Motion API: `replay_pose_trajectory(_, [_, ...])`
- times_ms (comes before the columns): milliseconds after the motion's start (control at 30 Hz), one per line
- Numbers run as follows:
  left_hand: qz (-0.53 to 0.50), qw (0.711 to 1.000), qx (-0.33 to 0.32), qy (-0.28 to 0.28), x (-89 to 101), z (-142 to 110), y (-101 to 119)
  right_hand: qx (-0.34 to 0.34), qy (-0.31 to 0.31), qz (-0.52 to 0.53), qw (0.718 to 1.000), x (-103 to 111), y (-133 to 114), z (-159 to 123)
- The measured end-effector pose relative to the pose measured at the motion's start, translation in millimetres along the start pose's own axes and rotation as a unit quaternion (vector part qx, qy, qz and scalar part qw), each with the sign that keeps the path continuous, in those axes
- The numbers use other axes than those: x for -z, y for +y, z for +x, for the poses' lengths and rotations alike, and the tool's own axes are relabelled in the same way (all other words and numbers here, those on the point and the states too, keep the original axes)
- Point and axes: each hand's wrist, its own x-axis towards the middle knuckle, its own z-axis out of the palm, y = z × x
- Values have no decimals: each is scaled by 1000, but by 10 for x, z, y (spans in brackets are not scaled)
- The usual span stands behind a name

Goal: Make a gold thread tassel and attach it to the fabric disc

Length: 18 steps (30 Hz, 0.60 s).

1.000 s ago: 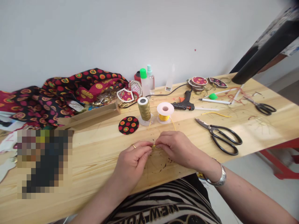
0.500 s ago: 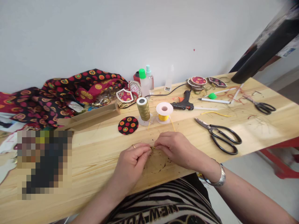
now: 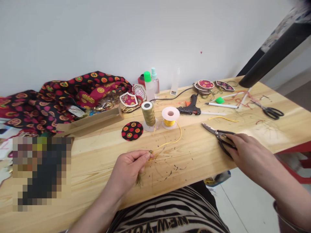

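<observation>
Striped top (image 3: 170, 207) — black, beige — lettered

Head-worn view, forward and down over the wooden table (image 3: 97, 168).

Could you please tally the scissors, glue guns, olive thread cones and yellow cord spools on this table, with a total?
Scissors: 2
Glue gun: 1
Olive thread cone: 1
Yellow cord spool: 1
Total: 5
</observation>
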Motion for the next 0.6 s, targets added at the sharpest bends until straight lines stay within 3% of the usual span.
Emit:
replay_pose_trajectory(200, [-45, 999, 22, 9, -39, -42, 91, -30, -41, -2, 999, -55, 46, 36])
replay_pose_trajectory(333, [-68, 997, 23, 13, -14, -56, 104, -48, -88, 16, 995, 17, 85, 68])
replay_pose_trajectory(467, [-88, 996, 26, 14, -12, -62, 106, -49, -76, 151, 984, 238, -59, -3])
replay_pose_trajectory(533, [-97, 995, 24, 20, -23, -66, 112, -3, -110, 315, 943, 362, -250, -61])
replay_pose_trajectory(600, [-105, 994, 24, 24, -35, -70, 119, 45, -191, 460, 866, 456, -482, -102])
